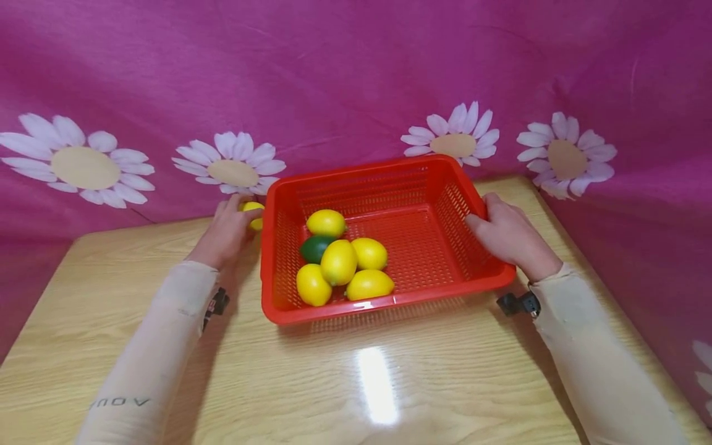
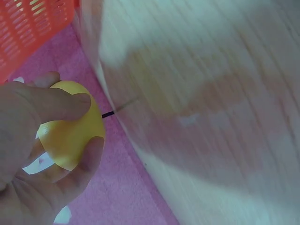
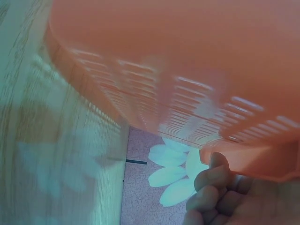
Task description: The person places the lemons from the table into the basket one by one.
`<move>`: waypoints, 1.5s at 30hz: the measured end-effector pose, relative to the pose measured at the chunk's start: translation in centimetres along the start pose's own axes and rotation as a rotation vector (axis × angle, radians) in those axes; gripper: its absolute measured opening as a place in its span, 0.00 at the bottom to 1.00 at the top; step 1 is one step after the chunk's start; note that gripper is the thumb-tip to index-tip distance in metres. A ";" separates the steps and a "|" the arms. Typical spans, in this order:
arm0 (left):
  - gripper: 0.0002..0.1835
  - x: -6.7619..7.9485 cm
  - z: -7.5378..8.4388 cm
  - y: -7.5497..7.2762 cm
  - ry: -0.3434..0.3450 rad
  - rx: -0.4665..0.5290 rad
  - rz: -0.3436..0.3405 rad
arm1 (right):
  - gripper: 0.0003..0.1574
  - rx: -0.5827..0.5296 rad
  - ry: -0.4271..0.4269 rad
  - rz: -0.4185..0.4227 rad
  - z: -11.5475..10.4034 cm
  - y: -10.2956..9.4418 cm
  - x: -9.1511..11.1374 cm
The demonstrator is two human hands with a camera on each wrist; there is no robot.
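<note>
My left hand [image 1: 225, 230] is just outside the left end of a red plastic basket [image 1: 384, 301]. It grips a yellow lemon [image 2: 70, 136] between thumb and fingers, clear in the left wrist view; in the head view a yellow lemon [image 1: 254, 213] shows partly behind the hand and rim. At the basket's right end, my right hand [image 1: 508, 235] holds the rim, thumb inside and curled fingers [image 3: 213, 178] below it. Several lemons [image 1: 339, 262] are bunched in the left part of the basket, with a dark green fruit [image 1: 316, 248] among them, partly covered.
The basket is over a light wooden table [image 1: 311, 383], close to its back edge. A magenta cloth [image 1: 345, 80] with large white daisies hangs behind and along the right side. Small black devices [image 1: 520, 304] are strapped at both wrists.
</note>
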State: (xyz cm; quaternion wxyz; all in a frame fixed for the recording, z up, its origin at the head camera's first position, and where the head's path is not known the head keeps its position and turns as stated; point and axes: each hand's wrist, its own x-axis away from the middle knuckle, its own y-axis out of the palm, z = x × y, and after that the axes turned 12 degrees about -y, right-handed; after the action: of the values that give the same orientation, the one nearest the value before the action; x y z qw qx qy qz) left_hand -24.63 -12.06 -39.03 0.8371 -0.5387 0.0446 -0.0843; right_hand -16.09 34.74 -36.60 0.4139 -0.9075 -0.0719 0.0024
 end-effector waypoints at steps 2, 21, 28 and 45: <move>0.23 0.2 0.0 -0.2 0.030 -0.023 0.018 | 0.29 0.011 0.000 0.000 0.1 0.0 0.0; 0.20 1.3 0.5 -3.1 0.251 -0.202 0.199 | 0.30 0.084 -0.024 -0.004 0.2 -0.4 0.1; 0.19 1.6 1.0 -4.0 0.292 -0.210 0.235 | 0.30 0.078 -0.021 -0.014 0.0 -0.3 0.3; 0.22 2.1 2.6 -5.3 0.272 -0.177 0.248 | 0.28 0.123 -0.041 0.000 -0.6 0.0 0.5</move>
State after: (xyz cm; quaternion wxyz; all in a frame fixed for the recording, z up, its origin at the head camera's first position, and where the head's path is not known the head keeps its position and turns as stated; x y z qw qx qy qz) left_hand -22.60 -12.29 -33.14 0.7767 -0.5842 0.2304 -0.0482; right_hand -15.55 34.34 -36.16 0.4675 -0.8800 -0.0803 0.0254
